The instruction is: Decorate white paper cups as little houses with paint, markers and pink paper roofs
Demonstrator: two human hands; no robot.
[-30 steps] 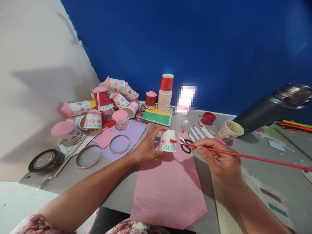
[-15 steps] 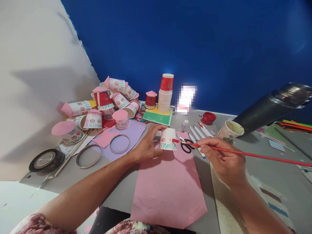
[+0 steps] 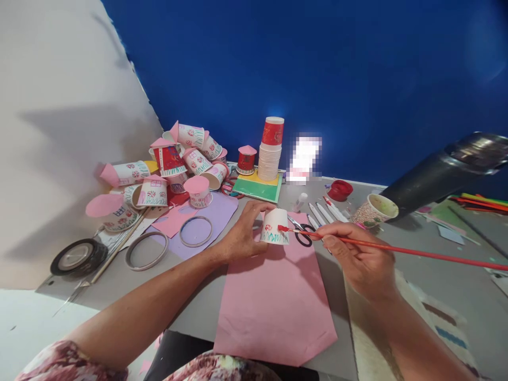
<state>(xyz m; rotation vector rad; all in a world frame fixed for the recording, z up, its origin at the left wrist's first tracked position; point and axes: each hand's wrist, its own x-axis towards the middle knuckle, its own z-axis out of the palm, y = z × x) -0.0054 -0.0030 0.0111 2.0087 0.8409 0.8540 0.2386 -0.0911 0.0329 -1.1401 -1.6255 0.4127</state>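
Cup: small white paper cup [image 3: 274,226] stands upside down on the pink paper sheet [image 3: 273,301]; green grass strokes run along its lower edge and red blobs sit above them.
Left hand: my left hand [image 3: 242,238] is closed around the cup from its left side, thumb in front, fingers over the top and back.
Right hand: my right hand [image 3: 355,259] is pinched shut on the red paintbrush [image 3: 397,248], held like a pen; the long handle runs off to the right.
Brush tip: loaded with red paint, touching the cup's right side.
Scissors: black-handled scissors [image 3: 302,234] lie just behind the brush tip, at the far edge of the pink sheet.
Markers: white markers [image 3: 323,211] lie side by side beyond the scissors.
Paint pot: red pot [image 3: 339,190] sits farther back; a speckled cup [image 3: 373,210] stands to its right.
Finished pile: decorated cups with pink cone lids [image 3: 178,164] are heaped at the far left of the desk [image 3: 456,286].
Stack: plain cups [image 3: 270,153] stand stacked on green card.
Tape: black roll [image 3: 77,256] and two rings lie at the left.
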